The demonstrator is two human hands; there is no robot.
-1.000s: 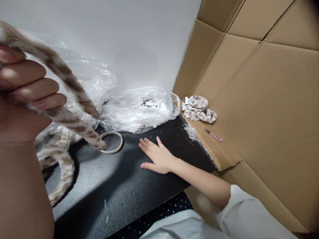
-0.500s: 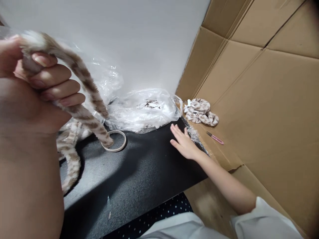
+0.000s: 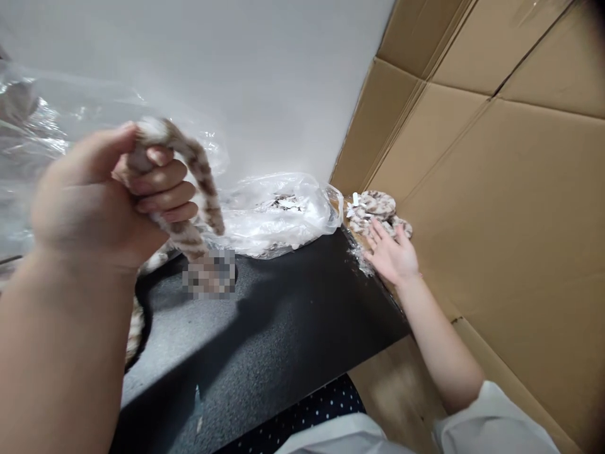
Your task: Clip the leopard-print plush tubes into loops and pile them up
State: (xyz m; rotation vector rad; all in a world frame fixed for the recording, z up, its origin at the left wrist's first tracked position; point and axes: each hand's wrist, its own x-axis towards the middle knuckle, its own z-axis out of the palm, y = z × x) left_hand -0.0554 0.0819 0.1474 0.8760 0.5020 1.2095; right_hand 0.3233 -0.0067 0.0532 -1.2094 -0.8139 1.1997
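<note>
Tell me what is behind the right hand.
Behind the right hand, furry spotted loops lie on the cardboard. The fingers cover part of them, and anything directly behind the palm cannot be seen.

brown-blotched cream furry band [image 3: 201, 165], black tabletop [image 3: 283, 315], tan cardboard [image 3: 510, 202], pale grey wall [image 3: 265, 75], navy white-dotted cloth [image 3: 326, 403]

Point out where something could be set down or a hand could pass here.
The black tabletop is bare between the plastic bag and the near edge. It's crowded at left, around the left hand and furry strip, and far right, by furry rings and the right hand.
</note>
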